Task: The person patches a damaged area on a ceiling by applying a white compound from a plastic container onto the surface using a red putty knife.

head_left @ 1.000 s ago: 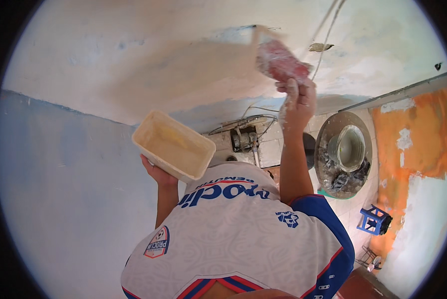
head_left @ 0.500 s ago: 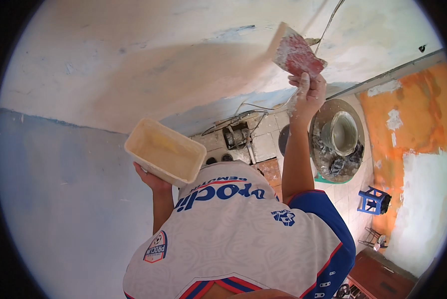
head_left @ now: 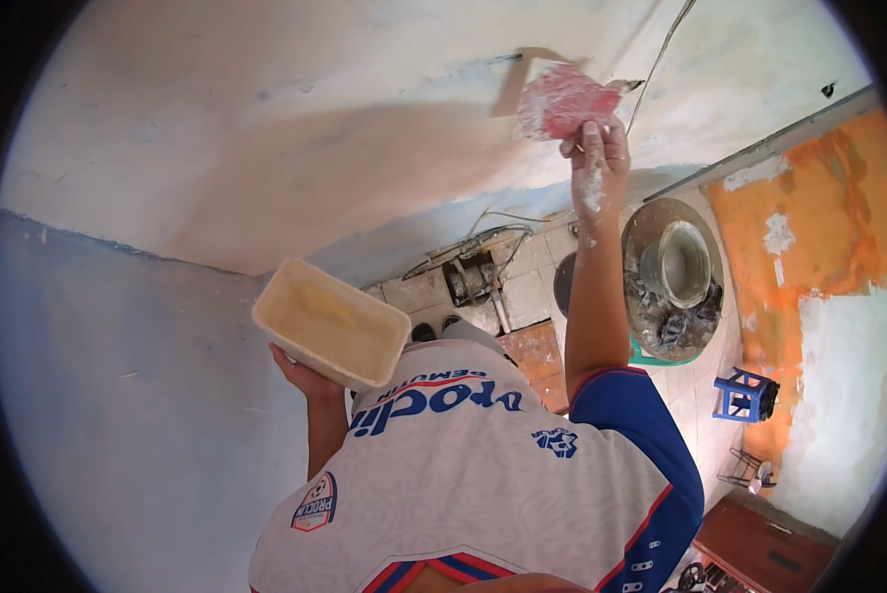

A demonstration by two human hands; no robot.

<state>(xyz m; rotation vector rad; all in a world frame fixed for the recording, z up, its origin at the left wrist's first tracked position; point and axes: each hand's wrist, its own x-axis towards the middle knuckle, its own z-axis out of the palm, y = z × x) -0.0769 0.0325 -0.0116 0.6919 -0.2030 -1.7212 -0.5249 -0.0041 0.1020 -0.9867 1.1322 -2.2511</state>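
A rectangular cream plastic tub (head_left: 310, 316) rests on my left hand (head_left: 310, 376), whose fingers grip its underside and outer wall. Pale yellowish residue coats the inside of the tub. In front of me, my right hand (head_left: 598, 148) is closed on a red putty spreader (head_left: 574, 104) smeared with white putty. The spreader lies at the pale patched wall (head_left: 364, 128), close to or touching it, and casts a shadow there. White putty stains my right thumb and wrist.
Below to the right, a round basin (head_left: 651, 341) holds a grey bucket (head_left: 679, 265) and black scraps. A motor-like machine (head_left: 469, 280) with cables sits on the tiled floor. Further right are a blue stool (head_left: 742, 397) and an orange, patched wall (head_left: 809, 217). A thin cable hangs along the wall.
My right hand has moved the spreader left and slightly down, turning it flatter against the wall. The tub in my left hand has shifted only slightly.
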